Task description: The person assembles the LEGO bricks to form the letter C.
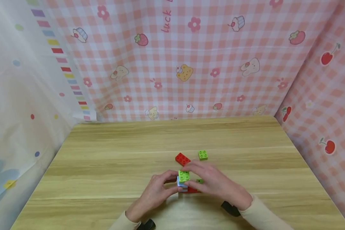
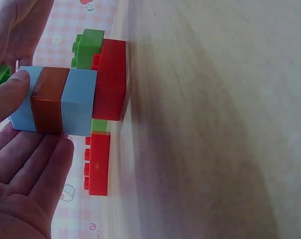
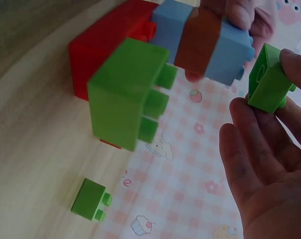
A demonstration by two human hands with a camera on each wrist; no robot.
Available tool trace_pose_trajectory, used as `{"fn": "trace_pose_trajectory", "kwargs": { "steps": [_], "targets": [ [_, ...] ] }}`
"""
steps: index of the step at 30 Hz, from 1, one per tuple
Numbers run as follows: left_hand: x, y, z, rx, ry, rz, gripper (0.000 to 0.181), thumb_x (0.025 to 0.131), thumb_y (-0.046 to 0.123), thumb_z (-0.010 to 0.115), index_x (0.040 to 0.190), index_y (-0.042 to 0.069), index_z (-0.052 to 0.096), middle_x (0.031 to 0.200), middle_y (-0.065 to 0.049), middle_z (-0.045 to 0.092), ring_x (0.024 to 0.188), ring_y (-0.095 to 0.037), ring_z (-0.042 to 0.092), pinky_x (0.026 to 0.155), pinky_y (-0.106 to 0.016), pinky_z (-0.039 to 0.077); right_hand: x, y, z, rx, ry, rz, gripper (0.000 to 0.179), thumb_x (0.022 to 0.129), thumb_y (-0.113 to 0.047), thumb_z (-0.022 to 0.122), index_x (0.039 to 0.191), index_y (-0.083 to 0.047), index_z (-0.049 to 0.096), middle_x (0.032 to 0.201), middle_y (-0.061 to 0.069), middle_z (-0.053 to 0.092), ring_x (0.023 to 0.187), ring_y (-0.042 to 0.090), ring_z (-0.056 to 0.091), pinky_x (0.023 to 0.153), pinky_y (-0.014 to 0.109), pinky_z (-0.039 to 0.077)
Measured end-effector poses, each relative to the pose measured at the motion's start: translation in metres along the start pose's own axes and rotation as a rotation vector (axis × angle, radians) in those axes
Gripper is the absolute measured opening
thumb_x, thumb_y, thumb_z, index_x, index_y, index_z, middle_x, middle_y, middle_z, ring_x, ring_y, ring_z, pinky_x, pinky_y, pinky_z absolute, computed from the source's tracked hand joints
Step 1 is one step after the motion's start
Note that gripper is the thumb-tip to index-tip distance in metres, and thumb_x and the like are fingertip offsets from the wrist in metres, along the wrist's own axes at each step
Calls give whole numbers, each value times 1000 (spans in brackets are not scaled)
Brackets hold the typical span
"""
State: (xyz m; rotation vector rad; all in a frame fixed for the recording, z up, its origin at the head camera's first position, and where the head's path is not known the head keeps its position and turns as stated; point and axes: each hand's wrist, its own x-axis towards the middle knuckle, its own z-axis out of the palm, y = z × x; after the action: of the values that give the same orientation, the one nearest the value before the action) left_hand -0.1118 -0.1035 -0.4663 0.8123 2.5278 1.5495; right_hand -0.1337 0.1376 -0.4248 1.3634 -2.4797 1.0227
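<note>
My left hand grips a stack of toy building bricks between thumb and fingers. A brown brick sits between an upper blue brick and a lower blue brick. This stack stands on one end of a long red brick, and a green brick is mounted on the red brick's other end. With thumb and fingers, my right hand pinches another green brick just above the stack's top studs. A small gap shows between them in the right wrist view.
Beyond the hands, a loose red brick and a loose green brick lie on the wooden table. A pink checked cloth hangs behind the table, with more cloth at both sides.
</note>
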Motion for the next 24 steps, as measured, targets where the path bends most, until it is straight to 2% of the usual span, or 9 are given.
{"fn": "trace_pose_trajectory", "kwargs": {
  "steps": [6,12,19,24],
  "targets": [
    [0,-2,0,1,17,1,33,92,22,81,121,14,67,116,-2,77,110,-20,72,98,-42,58,1,-1,6,21,-30,30,39,95,-27,78,130,-15,68,124,-8,66,110,8,63,92,29,58],
    [-1,-2,0,29,23,21,34,91,17,82,120,12,66,113,-3,78,108,-20,73,98,-41,57,0,-2,8,22,-59,66,38,97,-29,76,132,-15,68,127,-8,65,114,7,62,95,31,57],
    [-1,-2,-1,36,22,17,35,90,17,82,120,14,64,113,0,77,108,-17,72,103,-45,54,-1,0,9,41,-77,80,38,99,-32,72,134,-17,67,128,-8,64,110,6,62,90,27,58],
    [-1,-3,0,5,12,31,33,90,15,81,119,11,64,114,-4,77,107,-22,73,100,-43,57,-2,1,8,59,-78,86,38,99,-33,72,132,-16,69,122,-8,65,101,11,63,84,28,59]
  ]
}}
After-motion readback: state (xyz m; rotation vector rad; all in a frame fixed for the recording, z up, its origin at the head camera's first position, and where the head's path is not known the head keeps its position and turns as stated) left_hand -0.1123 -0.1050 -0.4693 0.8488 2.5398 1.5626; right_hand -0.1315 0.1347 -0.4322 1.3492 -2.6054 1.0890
